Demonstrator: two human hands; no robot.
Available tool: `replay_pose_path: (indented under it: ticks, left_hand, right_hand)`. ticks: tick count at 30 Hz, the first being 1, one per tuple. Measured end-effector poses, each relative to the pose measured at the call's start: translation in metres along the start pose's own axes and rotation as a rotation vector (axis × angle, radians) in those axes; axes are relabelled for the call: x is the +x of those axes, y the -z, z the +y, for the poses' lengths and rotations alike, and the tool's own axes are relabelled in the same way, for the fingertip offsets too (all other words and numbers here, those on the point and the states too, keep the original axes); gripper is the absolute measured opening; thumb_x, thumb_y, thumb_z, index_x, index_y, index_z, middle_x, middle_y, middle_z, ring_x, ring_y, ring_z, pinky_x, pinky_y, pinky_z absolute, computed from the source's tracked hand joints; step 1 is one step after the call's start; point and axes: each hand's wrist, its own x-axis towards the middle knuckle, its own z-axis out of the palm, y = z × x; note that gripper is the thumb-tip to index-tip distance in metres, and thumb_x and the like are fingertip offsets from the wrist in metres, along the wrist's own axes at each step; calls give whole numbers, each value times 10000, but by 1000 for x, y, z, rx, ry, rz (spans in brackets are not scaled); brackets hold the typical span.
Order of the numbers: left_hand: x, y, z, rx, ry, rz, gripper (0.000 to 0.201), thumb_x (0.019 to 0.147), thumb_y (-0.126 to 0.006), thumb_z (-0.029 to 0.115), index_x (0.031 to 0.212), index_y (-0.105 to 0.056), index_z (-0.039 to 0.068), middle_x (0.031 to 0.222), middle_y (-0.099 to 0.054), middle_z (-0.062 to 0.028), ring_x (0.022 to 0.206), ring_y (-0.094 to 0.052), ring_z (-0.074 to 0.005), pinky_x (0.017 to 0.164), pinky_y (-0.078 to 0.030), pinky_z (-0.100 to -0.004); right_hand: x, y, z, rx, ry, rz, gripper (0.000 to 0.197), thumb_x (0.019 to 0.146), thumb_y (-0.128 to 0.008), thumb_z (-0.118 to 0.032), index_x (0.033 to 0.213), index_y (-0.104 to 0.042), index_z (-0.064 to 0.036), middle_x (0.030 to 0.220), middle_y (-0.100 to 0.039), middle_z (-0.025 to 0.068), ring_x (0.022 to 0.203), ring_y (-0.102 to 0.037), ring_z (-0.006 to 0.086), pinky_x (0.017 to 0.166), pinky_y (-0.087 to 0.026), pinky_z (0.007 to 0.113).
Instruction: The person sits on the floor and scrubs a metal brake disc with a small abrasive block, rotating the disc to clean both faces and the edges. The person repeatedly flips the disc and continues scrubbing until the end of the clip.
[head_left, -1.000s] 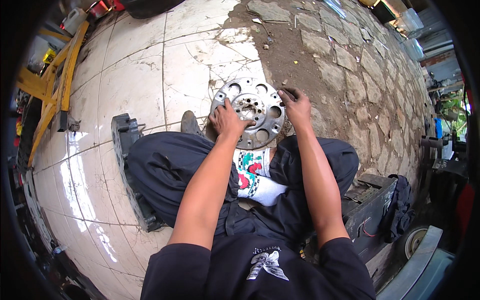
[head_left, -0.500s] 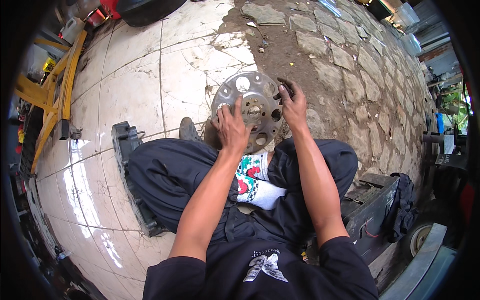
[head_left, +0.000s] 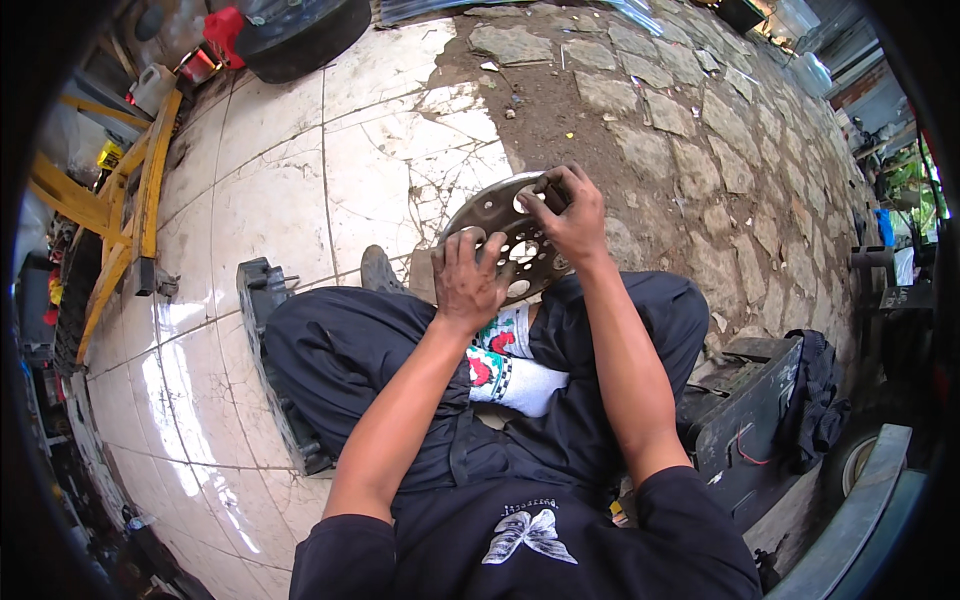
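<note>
A round, dark steel flexplate (head_left: 505, 218), pierced by several round holes, is tilted up in front of my crossed legs. My right hand (head_left: 578, 215) grips its upper right rim, with thumb and fingers bent around the edge near a large hole. On the near left side, my left hand (head_left: 468, 280) is curled over the plate's rim, its fingertips against the face. The hands hide parts of the rim at both sides.
A dark cast metal part (head_left: 272, 300) lies left of my leg. Further left stands a yellow frame (head_left: 152, 190). A dark metal box (head_left: 745, 420) with cloth on it sits at right. White tiles (head_left: 270, 180) meet rough stone paving (head_left: 690, 170). A black tub (head_left: 305, 40) stands at the far left.
The flexplate has gone from lying nearly flat to being tilted up. My right hand, earlier just off its right edge, now grips the rim. My left hand has shifted slightly down along it.
</note>
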Motion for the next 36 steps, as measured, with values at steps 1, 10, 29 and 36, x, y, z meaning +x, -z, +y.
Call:
replay_pose_path:
  ticks: [1,10,29,36]
  left_hand:
    - [1,5,-3,-44,-5,61,561,818,-828,255,1318,-574,224,1255,-555,-129,1183,-543,-303,979,-374,-482]
    - [8,52,-57,-1004,689,-412,407,1009,-744,355,1138,-737,-31,955,-766,-125,876,-679,-173,821,-523,-347]
    - [22,56,-1,-921,358,-55,313,1023,-708,181,1267,-739,-11,1100,-794,-200,1007,-784,-262,871,-586,-371]
    - [19,55,-2,-992,400,-161,338,1019,-702,177,1289,-717,-26,1123,-777,-236,1029,-778,-270,875,-586,-380]
  right_hand:
    - [-1,-1,-3,13,-13,5,325,820,-896,-197,944,-663,-7,930,-626,97,806,-660,221,751,-526,350]
    - [-27,-8,11,514,-84,-14,304,796,-735,219,907,-576,-16,1035,-602,26,917,-646,97,823,-593,264]
    - [-29,10,-85,226,-32,159,315,899,-789,-31,1214,-784,-50,1079,-693,108,931,-735,170,805,-585,312]
    - [-36,-12,-96,-20,136,121,158,856,-842,-3,1010,-838,-38,951,-759,97,823,-761,170,737,-596,294]
